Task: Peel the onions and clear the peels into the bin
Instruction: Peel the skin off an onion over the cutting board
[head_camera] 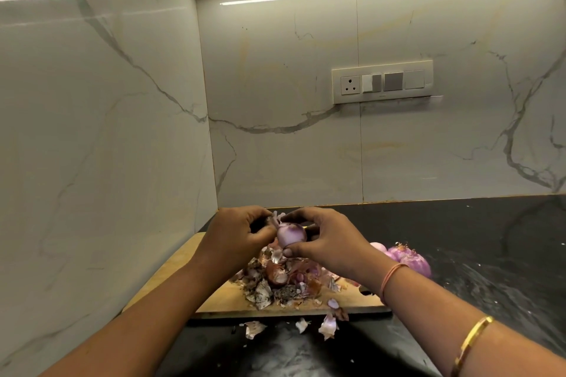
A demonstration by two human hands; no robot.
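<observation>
I hold a purple onion (291, 234) in the air above a wooden cutting board (180, 266). My right hand (329, 240) grips the onion from the right, thumb under it. My left hand (237, 236) pinches a strip of peel (275, 219) at the onion's top left. A heap of dry and purple peels (281, 280) lies on the board under my hands. Peeled onions (410, 259) sit on the counter to the right of the board, partly hidden by my right wrist.
A few loose peels (327, 326) lie on the black counter (474, 242) in front of the board. Marble walls close the corner at the left and back. A switch panel (382, 82) is on the back wall. No bin is in view.
</observation>
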